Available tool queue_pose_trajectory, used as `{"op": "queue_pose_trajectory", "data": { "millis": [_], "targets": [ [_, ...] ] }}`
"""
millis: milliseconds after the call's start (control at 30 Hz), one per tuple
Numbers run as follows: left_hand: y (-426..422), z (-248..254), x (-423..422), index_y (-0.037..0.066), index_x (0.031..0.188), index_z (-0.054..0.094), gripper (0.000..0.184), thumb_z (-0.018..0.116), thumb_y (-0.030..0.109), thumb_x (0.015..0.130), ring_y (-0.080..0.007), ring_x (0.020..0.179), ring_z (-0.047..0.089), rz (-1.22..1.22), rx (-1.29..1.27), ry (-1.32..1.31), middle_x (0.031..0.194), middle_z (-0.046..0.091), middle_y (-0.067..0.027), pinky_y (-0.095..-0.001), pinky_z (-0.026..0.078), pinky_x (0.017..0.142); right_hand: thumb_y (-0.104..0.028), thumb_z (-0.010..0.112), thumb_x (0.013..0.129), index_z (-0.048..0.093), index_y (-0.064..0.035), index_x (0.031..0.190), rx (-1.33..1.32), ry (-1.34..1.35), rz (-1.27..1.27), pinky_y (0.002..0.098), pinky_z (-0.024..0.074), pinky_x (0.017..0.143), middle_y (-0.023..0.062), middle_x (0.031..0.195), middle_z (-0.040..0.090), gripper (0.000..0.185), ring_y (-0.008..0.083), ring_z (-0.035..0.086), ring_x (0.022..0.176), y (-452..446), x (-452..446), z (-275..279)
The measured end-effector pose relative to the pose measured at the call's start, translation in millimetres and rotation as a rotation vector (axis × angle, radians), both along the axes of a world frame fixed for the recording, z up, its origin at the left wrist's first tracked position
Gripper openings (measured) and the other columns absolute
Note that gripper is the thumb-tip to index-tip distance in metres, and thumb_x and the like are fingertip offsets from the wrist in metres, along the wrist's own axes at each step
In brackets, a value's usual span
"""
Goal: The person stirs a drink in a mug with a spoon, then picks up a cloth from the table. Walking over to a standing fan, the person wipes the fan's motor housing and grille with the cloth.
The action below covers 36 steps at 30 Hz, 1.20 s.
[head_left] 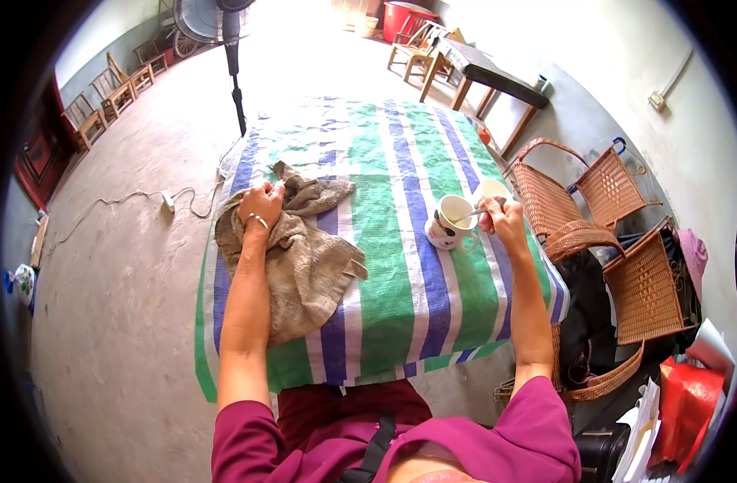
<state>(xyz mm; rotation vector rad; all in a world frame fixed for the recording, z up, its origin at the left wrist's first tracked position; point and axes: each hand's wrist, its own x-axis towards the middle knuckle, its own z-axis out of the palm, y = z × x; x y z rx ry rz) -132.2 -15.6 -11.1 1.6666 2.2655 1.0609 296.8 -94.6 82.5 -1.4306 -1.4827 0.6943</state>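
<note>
Cloth [300, 275] lies at nine o'clock on the striped tabletop [389, 322], and I judge it light and soft, giving easily wherever I press; the bunched folds toward its far end look like the surest hold. That is where my left hand [260, 205] sits, fingers curled closed on the gathered fabric.

At three o'clock stands the mug [444, 232], upright, which I expect to be stiff, smooth and easily chipped, so its handle [470, 243], pointing toward five o'clock, seems the place to take it. My right hand [504, 219] has its fingers pinched on a spoon [468, 216], slim and probably light, slanting over the mug's rim toward eight o'clock. Just beyond, at one o'clock from the mug, is a pale vessel [491, 190], partly hidden by my fingers; I cannot tell whether they touch it.

To look at, the cloth is greyish brown, rumpled and rough-textured, its near part spread toward six o'clock. The mug is white with dark and reddish patterning, its mouth facing up.
</note>
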Motion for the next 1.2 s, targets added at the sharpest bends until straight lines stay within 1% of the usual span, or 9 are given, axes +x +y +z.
{"op": "queue_pose_trajectory", "data": {
  "millis": [200,300,400,467,567,800,1033,1167,1200],
  "targets": [
    [4.3,-4.7,-2.5,0.013,0.082,0.067,0.034,0.056,0.044,0.076,-0.0369,0.083,0.062,0.006,0.001,0.023,0.084,0.066,-0.0166,-0.0470,0.048,0.072,-0.016,0.053,0.091,0.061,-0.0011,0.083,0.108,-0.014,0.066,0.0201,0.0389,0.045,0.0011,0.059,0.056,0.019,0.0065,0.051,0.050,-5.1,-4.6,0.2],
    [4.7,-5.4,-2.4,0.013,0.083,0.068,0.034,0.056,0.044,0.075,-0.0366,0.084,0.062,0.007,-0.008,0.008,0.086,0.066,-0.0166,-0.0468,0.048,0.074,-0.013,0.055,0.088,0.062,-0.0013,0.080,0.214,-0.424,0.043,0.0276,0.0395,0.046,0.0038,0.054,0.055,0.015,0.0103,0.052,0.046,-9.1,-9.8,11.1],
    [4.5,-6.2,-2.2,0.011,0.084,0.068,0.036,0.056,0.044,0.075,-0.0355,0.085,0.062,0.009,0.002,-0.009,0.088,0.066,-0.0164,-0.0453,0.048,0.075,-0.012,0.054,0.087,0.061,-0.0015,0.079,0.180,-0.520,0.038,0.0298,0.0394,0.046,0.0043,0.052,0.054,0.015,0.0115,0.052,0.045,-15.4,-18.1,24.4],
    [1.6,-2.1,-1.2,0.011,0.084,0.068,0.036,0.056,0.043,0.075,-0.0348,0.085,0.063,-0.004,-0.003,-0.010,0.087,0.066,-0.0162,-0.0451,0.048,0.074,-0.013,0.053,0.089,0.060,-0.0012,0.078,0.201,-0.503,0.064,0.0281,0.0382,0.043,0.0035,0.052,0.054,0.018,0.0102,0.051,0.045,-10.9,-11.5,19.9],
    [0.0,-0.6,-3.7,0.012,0.087,0.068,0.035,0.055,0.043,0.076,-0.0338,0.085,0.063,0.009,-0.039,0.003,0.087,0.066,-0.0161,-0.0443,0.048,0.075,-0.016,0.051,0.092,0.059,-0.0015,0.079,0.026,-0.139,0.096,0.0211,0.0362,0.040,0.0011,0.054,0.052,0.021,0.0065,0.049,0.045,-6.0,-11.6,14.0],
    [-2.4,3.4,-0.1,0.013,0.090,0.068,0.038,0.054,0.046,0.075,-0.0349,0.088,0.062,0.000,-0.060,-0.022,0.090,0.066,-0.0162,-0.0452,0.047,0.076,-0.014,0.052,0.092,0.061,-0.0027,0.085,0.108,0.008,0.074,0.0181,0.0376,0.045,-0.0013,0.058,0.053,0.016,0.0046,0.049,0.050,-4.2,-5.6,-2.1],
    [-0.4,2.0,-1.2,0.012,0.091,0.068,0.039,0.054,0.045,0.075,-0.0361,0.088,0.062,-0.004,-0.042,-0.025,0.090,0.065,-0.0179,-0.0460,0.047,0.077,-0.012,0.052,0.090,0.059,0.0006,0.079,0.206,-0.533,0.074,0.0230,0.0365,0.045,0.0019,0.056,0.054,0.019,0.0069,0.049,0.048,-21.4,-20.7,28.1],
    [0.2,1.1,-1.2,0.012,0.091,0.068,0.039,0.054,0.044,0.074,-0.0365,0.089,0.061,-0.009,-0.039,-0.027,0.090,0.065,-0.0185,-0.0461,0.047,0.078,-0.012,0.052,0.090,0.058,0.0008,0.078,0.201,-0.533,0.064,0.0229,0.0365,0.045,0.0020,0.055,0.053,0.020,0.0072,0.049,0.047,-18.4,-19.7,27.1],
    [1.8,-1.4,-1.6,0.012,0.091,0.068,0.039,0.054,0.044,0.075,-0.0364,0.089,0.061,0.000,-0.034,-0.031,0.091,0.065,-0.0185,-0.0460,0.047,0.078,-0.012,0.052,0.090,0.058,0.0010,0.078,0.141,-0.406,0.088,0.0229,0.0370,0.045,0.0019,0.054,0.053,0.019,0.0070,0.048,0.047,-17.2,-20.5,25.9]
  ]
}}
